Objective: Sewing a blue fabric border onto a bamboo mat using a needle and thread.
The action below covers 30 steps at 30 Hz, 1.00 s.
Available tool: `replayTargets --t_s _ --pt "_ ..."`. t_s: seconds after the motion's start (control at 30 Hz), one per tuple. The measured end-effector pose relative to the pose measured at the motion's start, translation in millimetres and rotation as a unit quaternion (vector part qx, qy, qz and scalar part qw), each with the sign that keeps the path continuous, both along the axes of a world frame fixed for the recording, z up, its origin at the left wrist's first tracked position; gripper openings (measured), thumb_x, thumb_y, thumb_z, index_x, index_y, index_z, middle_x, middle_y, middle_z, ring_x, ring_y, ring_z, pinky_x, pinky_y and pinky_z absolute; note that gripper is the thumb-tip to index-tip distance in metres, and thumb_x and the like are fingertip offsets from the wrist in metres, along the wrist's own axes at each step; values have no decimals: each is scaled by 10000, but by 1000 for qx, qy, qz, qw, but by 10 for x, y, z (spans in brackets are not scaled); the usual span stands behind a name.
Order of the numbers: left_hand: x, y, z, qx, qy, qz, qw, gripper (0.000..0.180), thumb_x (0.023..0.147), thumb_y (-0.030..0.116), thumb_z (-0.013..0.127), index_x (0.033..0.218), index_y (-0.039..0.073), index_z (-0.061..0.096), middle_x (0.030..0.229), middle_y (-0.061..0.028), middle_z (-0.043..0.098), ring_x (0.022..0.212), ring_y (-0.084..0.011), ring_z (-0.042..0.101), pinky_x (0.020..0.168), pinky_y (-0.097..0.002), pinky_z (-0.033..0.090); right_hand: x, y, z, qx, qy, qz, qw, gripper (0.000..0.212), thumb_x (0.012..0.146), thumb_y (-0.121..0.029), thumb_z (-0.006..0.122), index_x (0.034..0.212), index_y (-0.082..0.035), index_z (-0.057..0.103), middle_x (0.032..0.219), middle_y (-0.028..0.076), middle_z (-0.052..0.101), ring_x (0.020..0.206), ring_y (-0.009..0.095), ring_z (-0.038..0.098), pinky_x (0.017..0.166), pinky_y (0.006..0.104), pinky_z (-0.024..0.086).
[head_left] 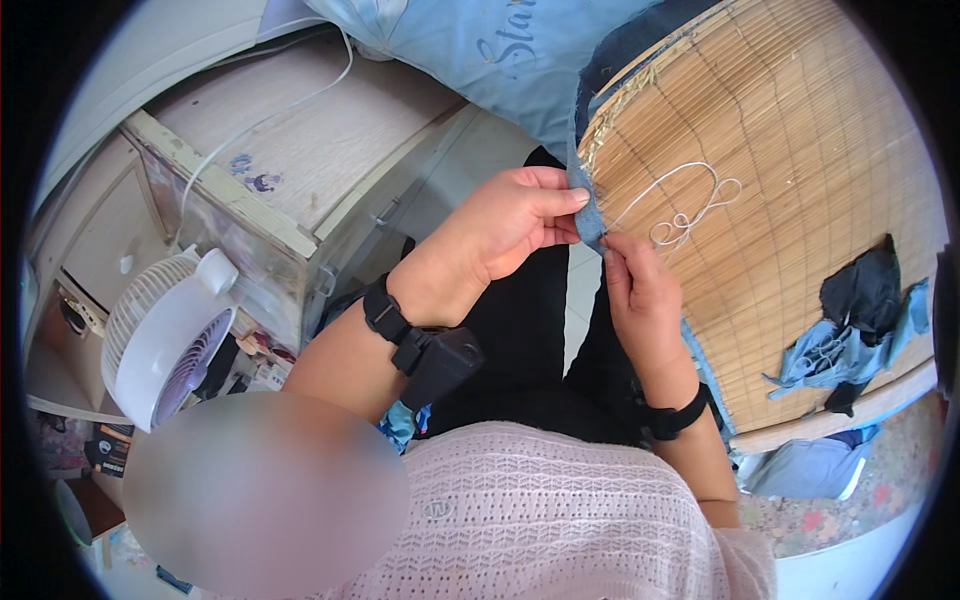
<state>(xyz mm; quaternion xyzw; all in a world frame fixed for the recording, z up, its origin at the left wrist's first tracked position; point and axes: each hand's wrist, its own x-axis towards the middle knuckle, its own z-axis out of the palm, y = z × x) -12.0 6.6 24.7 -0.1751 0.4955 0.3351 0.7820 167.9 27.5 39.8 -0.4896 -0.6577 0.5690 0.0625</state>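
Observation:
A bamboo mat (pixel 760 200) lies at my right, its frayed near-left edge lined with a blue denim strip (pixel 590 215). My left hand (pixel 525 220) is closed on this strip, the thumb on top and the fingers beneath. Just below it, my right hand (pixel 645 300) pinches at the strip's edge with thumb and forefinger. Whatever sits between those fingertips is too small to make out. From beside them a white thread (pixel 688 222) runs over the mat in loose loops.
Black and blue cloth scraps (pixel 855 320) lie on the mat's right part. A light-blue printed cloth (pixel 470 60) hangs at the far side. Leftward stand a worn wooden cabinet (pixel 310 120) and a white fan (pixel 165 340) with a cable. Folded cloth (pixel 810 465) rests below the mat.

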Motion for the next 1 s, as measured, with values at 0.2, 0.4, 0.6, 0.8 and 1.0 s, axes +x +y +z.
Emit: replayTargets --t_s 0.2,0.4,0.6,0.8,1.0 --pt "37 -7 9 8 -3 14 1000 210 851 115 499 1009 -16 546 930 -97 598 844 -172 571 801 -310 446 -52 -117 -62 -23 17 -69 997 85 806 -8 531 886 -31 546 784 125 584 724 267 578 634 296 454" --pt "57 -16 17 8 13 8 1000 199 857 120 493 1008 4 551 928 -86 598 846 -166 566 797 -300 440 -88 -169 -71 -124 40 -154 979 66 826 2 515 885 -11 540 792 95 568 745 179 551 675 252 427" --pt "64 -13 -1 8 37 11 999 176 858 117 491 983 13 557 902 -82 601 813 -161 571 784 -296 447 -55 -120 -31 -179 63 -137 972 99 843 -25 503 931 -14 546 871 77 575 812 148 538 725 236 415" --pt "29 -8 -49 -2 29 2 1000 166 858 121 493 971 18 558 865 -77 606 761 -155 580 742 -293 468 79 57 -43 -258 97 -60 959 185 856 -55 490 1030 -26 549 945 63 586 872 136 532 775 238 407" --pt "14 34 -27 -3 32 -29 999 179 850 139 512 977 21 557 858 -62 607 748 -138 572 728 -275 464 129 81 -103 -288 127 -62 947 183 853 -47 494 1027 -24 550 934 61 588 871 129 531 779 238 408"
